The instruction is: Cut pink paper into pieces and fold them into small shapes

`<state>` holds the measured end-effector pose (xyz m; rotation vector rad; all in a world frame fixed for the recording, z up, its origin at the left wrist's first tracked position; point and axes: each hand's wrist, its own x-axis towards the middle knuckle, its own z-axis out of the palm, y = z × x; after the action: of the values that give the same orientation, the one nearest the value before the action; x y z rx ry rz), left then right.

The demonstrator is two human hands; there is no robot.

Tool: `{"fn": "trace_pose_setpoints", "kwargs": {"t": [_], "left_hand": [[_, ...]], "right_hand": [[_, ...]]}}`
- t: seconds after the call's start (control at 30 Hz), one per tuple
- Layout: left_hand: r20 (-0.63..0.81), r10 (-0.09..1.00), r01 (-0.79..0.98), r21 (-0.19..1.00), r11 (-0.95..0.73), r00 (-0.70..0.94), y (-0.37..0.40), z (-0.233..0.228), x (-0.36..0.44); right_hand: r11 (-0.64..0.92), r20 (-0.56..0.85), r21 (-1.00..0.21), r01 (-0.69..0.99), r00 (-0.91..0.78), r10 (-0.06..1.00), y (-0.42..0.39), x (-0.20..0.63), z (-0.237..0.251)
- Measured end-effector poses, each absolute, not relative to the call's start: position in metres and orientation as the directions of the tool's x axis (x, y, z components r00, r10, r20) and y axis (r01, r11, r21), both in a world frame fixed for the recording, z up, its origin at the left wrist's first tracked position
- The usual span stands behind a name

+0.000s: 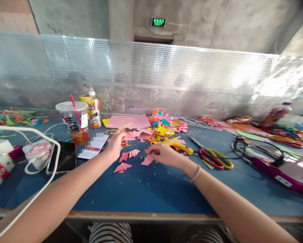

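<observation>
My left hand point(116, 144) is above the desk with its fingers curled closed at the edge of some pink paper point(132, 134). To its right, my right hand point(162, 153) pinches a small folded pink paper piece point(147, 160) at the fingertips. Between and below the hands lie more folded pink paper pieces point(122, 167) with pleated edges. Just beyond the right hand is a yellow-handled tool point(183, 147), its far end hidden among paper. A pile of pink, yellow and blue paper flowers point(163, 123) sits behind it.
Scissors point(215, 158) with red and yellow handles lie right of my right hand. A lidded drink cup point(74, 118), a bottle point(93, 109) and phones point(63, 157) stand or lie left. White cable point(55, 158) crosses my left arm. A perforated metal screen point(151, 77) borders the desk's back.
</observation>
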<state>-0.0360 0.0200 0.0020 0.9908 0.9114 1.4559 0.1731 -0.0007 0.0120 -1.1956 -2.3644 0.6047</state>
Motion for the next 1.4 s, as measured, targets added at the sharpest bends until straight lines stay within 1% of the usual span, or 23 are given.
{"fn": "trace_pose_setpoints", "kwargs": {"t": [0.1,0.2,0.33,0.37,0.43,0.53,0.6,0.67,0.73,0.83,0.9,0.97,1.03,1.13,1.23,1.33,1.37,1.4], "left_hand": [[0.109,0.992,-0.351,0.928,-0.124,-0.063,0.020,0.002,-0.036],[0.125,0.984,-0.327,0.932,-0.159,-0.124,0.022,0.005,-0.037],[0.173,0.969,-0.262,0.941,-0.216,-0.178,0.023,0.009,-0.039],[0.181,0.967,-0.249,0.943,-0.222,-0.179,0.023,0.009,-0.039],[0.196,0.965,-0.220,0.948,-0.232,-0.173,0.022,0.009,-0.038],[0.260,0.956,-0.131,0.952,-0.277,-0.133,0.018,0.008,-0.034],[0.325,0.942,-0.074,0.941,-0.331,-0.081,0.015,0.007,-0.031],[0.377,0.925,-0.052,0.924,-0.379,-0.043,0.011,0.008,-0.028],[0.411,0.911,-0.060,0.909,-0.413,-0.034,0.008,0.008,-0.027],[0.433,0.901,-0.094,0.896,-0.434,-0.030,0.006,0.009,-0.028],[0.451,0.892,-0.109,0.887,-0.449,-0.007,0.006,0.010,-0.028],[0.477,0.879,-0.100,0.875,-0.474,0.013,0.005,0.011,-0.029],[0.496,0.868,-0.084,0.865,-0.494,0.002,0.006,0.011,-0.030],[0.486,0.870,-0.084,0.867,-0.492,-0.078,0.011,0.010,-0.033],[0.450,0.868,-0.091,0.875,-0.476,-0.207,0.020,0.008,-0.038],[0.404,0.855,-0.097,0.885,-0.456,-0.325,0.029,0.006,-0.043],[0.394,0.851,-0.104,0.886,-0.452,-0.346,0.031,0.005,-0.045],[0.388,0.849,-0.110,0.886,-0.451,-0.360,0.033,0.005,-0.046]], "right_hand": [[0.633,0.215,-0.411,0.657,-0.604,0.767,0.002,0.182,0.014],[0.684,0.220,-0.308,0.661,-0.650,0.727,0.006,0.192,0.013],[0.703,0.191,-0.245,0.668,-0.678,0.710,0.007,0.196,0.015],[0.706,0.216,-0.236,0.667,-0.673,0.708,0.006,0.196,0.017],[0.711,0.322,-0.232,0.663,-0.638,0.700,0.001,0.193,0.022],[0.688,0.488,-0.293,0.664,-0.515,0.705,-0.006,0.183,0.027],[0.637,0.514,-0.381,0.670,-0.420,0.748,-0.009,0.174,0.024],[0.560,0.447,-0.509,0.653,-0.356,0.821,-0.009,0.164,0.017],[0.483,0.343,-0.659,0.577,-0.342,0.875,-0.007,0.155,0.009],[0.363,0.208,-0.840,0.404,-0.380,0.902,-0.002,0.141,0.004],[0.307,0.172,-0.903,0.300,-0.404,0.898,-0.001,0.131,0.006],[0.282,0.168,-0.931,0.231,-0.417,0.894,-0.002,0.120,0.012],[0.272,0.165,-0.938,0.213,-0.414,0.895,-0.004,0.112,0.018],[0.318,0.152,-0.899,0.302,-0.465,0.872,-0.004,0.109,0.027],[0.371,0.138,-0.844,0.386,-0.513,0.847,-0.001,0.124,0.033],[0.353,0.117,-0.842,0.409,-0.500,0.858,0.006,0.153,0.039],[0.353,0.122,-0.832,0.429,-0.480,0.869,0.008,0.164,0.042],[0.359,0.161,-0.824,0.438,-0.428,0.890,0.011,0.176,0.046]]}}
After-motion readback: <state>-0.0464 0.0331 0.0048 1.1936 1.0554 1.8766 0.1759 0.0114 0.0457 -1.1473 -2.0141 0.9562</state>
